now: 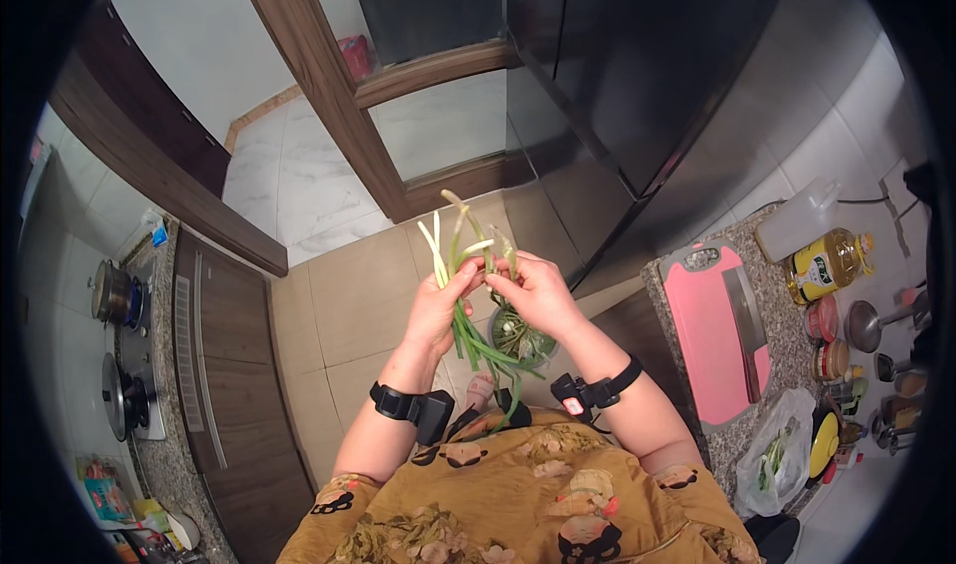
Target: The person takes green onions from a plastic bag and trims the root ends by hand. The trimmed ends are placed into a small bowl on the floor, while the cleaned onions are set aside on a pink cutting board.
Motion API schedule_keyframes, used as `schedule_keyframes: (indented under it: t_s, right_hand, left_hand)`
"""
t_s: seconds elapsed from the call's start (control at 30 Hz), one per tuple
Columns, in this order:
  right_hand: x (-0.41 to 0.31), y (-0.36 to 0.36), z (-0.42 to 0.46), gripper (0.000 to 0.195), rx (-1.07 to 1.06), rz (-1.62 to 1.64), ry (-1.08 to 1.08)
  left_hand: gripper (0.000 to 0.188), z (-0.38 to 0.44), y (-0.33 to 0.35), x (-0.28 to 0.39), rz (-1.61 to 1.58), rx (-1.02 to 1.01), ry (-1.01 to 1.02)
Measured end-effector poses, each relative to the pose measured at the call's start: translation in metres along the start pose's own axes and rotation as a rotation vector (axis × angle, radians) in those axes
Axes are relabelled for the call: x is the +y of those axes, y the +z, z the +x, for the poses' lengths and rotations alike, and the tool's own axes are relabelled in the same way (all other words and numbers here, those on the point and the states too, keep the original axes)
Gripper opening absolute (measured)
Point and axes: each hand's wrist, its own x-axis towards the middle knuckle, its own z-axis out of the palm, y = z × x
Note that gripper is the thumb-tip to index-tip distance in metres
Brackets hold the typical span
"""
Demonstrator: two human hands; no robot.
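A bunch of long green stalks with pale ends, like scallions or garlic greens (464, 332), is gripped in my left hand (441, 306), its pale ends pointing up and away from me. My right hand (534, 288) pinches a wilted, yellowish stalk beside it; the fingertips of both hands are close together. Below my hands is a round bin or bowl (554, 351) with green and dry plant scraps inside, partly hidden by my right hand and the hanging leaves.
At right, a granite counter (780, 295) bears a pink cutting board (698, 325), a cleaver (749, 332), an oil bottle (821, 265) and a plastic bag of greens (777, 456). At left are a stove (155, 381) and pot (112, 293). A dark refrigerator (642, 64) stands ahead.
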Motion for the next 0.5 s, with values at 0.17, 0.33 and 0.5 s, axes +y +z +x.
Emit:
schedule_keyframes:
  t_s: [0.17, 0.33, 0.5]
  right_hand:
    - [0.004, -0.025, 0.003, 0.020, -0.269, 0.305, 0.091]
    - [0.017, -0.027, 0.007, 0.023, -0.292, 0.676, 0.252]
    - [0.018, -0.025, 0.004, 0.023, -0.200, 0.538, 0.263]
  left_hand:
    - [0.035, 0.005, -0.012, 0.007, 0.010, -0.113, 0.042]
    - [0.035, 0.010, 0.006, 0.007, -0.122, -0.091, 0.076]
    - [0.036, 0.012, 0.012, -0.001, 0.138, -0.179, 0.071]
